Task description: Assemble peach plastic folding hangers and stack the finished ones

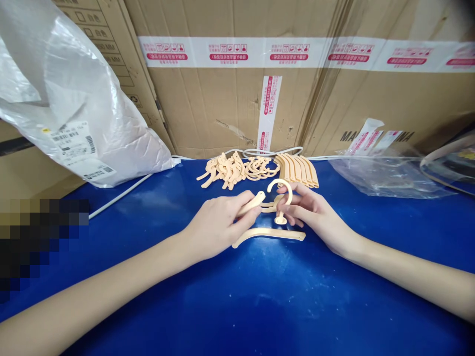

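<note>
My left hand (217, 225) pinches a cream plastic hanger arm (257, 200) between thumb and fingers, its narrow holed end pointing up and right. In my right hand (315, 210) is a cream hanger hook (289, 194), held upright with its round flared base down. The two pieces are apart. Just below the hands, a long curved hanger piece (267, 232) lies on the blue table (260, 296). Another cream piece (267, 208) shows behind the fingers, partly hidden by my right hand.
At the back lie a heap of short curved pieces (222, 170), a pile of hooks (260, 168) and a row of long hanger pieces (299, 170). Cardboard boxes (222, 109) stand behind. A white plastic sack (89, 109) leans at left; a clear bag (386, 173) lies at right.
</note>
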Demonstrator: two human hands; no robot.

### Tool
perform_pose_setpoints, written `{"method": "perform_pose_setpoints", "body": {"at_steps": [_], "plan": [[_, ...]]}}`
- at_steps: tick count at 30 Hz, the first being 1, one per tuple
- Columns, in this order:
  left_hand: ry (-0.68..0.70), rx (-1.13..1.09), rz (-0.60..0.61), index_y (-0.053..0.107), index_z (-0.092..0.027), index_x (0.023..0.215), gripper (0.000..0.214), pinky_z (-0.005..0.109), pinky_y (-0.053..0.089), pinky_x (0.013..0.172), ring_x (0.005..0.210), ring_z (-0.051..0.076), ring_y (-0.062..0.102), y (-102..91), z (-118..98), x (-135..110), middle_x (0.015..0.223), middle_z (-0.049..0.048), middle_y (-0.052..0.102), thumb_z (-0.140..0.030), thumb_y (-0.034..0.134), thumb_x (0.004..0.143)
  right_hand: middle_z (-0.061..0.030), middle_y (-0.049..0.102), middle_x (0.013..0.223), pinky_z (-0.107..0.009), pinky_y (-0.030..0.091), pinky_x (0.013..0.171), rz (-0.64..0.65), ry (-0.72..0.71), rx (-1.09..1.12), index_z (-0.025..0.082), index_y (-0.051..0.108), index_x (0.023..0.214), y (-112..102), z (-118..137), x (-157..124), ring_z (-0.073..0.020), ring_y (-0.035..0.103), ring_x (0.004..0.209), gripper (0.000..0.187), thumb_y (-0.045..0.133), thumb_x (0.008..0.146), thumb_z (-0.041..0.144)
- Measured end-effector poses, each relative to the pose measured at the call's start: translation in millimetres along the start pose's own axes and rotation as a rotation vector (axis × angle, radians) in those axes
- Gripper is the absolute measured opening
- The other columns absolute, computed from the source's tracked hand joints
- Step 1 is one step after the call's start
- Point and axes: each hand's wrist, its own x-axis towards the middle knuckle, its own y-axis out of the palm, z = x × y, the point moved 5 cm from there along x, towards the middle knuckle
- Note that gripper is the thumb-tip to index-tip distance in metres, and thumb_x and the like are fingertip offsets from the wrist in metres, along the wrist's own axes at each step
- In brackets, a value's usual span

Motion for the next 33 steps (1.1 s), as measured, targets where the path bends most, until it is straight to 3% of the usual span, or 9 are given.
{"method": "perform_pose_setpoints", "body": {"at_steps": [3, 12, 19, 23, 27, 33], "plan": [[0.013, 0.006, 0.034, 0.044, -0.02, 0.082, 0.026, 0.024, 0.03, 0.055, 0.06, 0.012, 0.051, 9.3, 1, -5, 0.071, -0.0038, 0.055, -0.037, 0.033, 0.099, 0.0016, 0.061, 0.077, -0.022, 0.038, 0.054, -0.002, 0.01, 0.014, 0.02, 0.046, 0.11, -1, -2, 0, -0.0085, 0.049, 0.061, 0.033, 0.064, 0.084, 0.028], [0.12, 0.12, 0.063, 0.047, -0.019, 0.076, 0.022, 0.022, 0.03, 0.053, 0.059, 0.01, 0.047, 11.3, 0, -13, 0.073, -0.0042, 0.052, -0.035, 0.051, 0.089, 0.0002, 0.06, 0.083, -0.022, 0.035, 0.051, -0.004, 0.003, 0.065, 0.021, 0.048, 0.112, -5, -6, 1, -0.0091, 0.048, 0.065, 0.035, 0.066, 0.083, 0.028], [0.139, 0.099, 0.097, 0.049, -0.018, 0.076, 0.022, 0.023, 0.033, 0.056, 0.064, 0.011, 0.051, 18.0, -4, -17, 0.077, -0.0035, 0.055, -0.035, 0.052, 0.091, 0.0009, 0.063, 0.082, -0.022, 0.036, 0.054, -0.003, 0.017, 0.106, 0.023, 0.046, 0.106, -6, -5, -1, -0.0093, 0.05, 0.065, 0.032, 0.068, 0.083, 0.025], [0.17, 0.059, 0.051, 0.05, -0.019, 0.083, 0.027, 0.024, 0.036, 0.058, 0.069, 0.013, 0.054, 15.0, -4, -16, 0.081, -0.002, 0.057, -0.042, 0.045, 0.095, 0.0009, 0.064, 0.082, -0.023, 0.037, 0.056, 0.003, 0.013, 0.127, 0.022, 0.047, 0.105, -6, -4, 0, -0.0085, 0.05, 0.064, 0.033, 0.07, 0.081, 0.024], [0.214, 0.056, -0.029, 0.046, -0.02, 0.097, 0.012, 0.024, 0.037, 0.056, 0.064, 0.012, 0.055, 13.0, -3, -15, 0.081, -0.002, 0.058, -0.027, 0.037, 0.097, 0.0012, 0.063, 0.083, -0.022, 0.036, 0.057, 0.008, 0.004, 0.144, 0.022, 0.048, 0.101, -6, -5, 1, -0.0089, 0.052, 0.069, 0.032, 0.072, 0.08, 0.023], [0.293, 0.135, -0.073, 0.046, -0.019, 0.098, 0.011, 0.026, 0.04, 0.059, 0.07, 0.015, 0.056, 15.9, -6, -16, 0.088, 0.0011, 0.06, -0.025, 0.038, 0.095, 0.0012, 0.062, 0.086, -0.022, 0.035, 0.056, -0.007, -0.003, 0.13, 0.021, 0.049, 0.1, -9, -4, 2, -0.0084, 0.05, 0.07, 0.03, 0.072, 0.081, 0.025]]}}
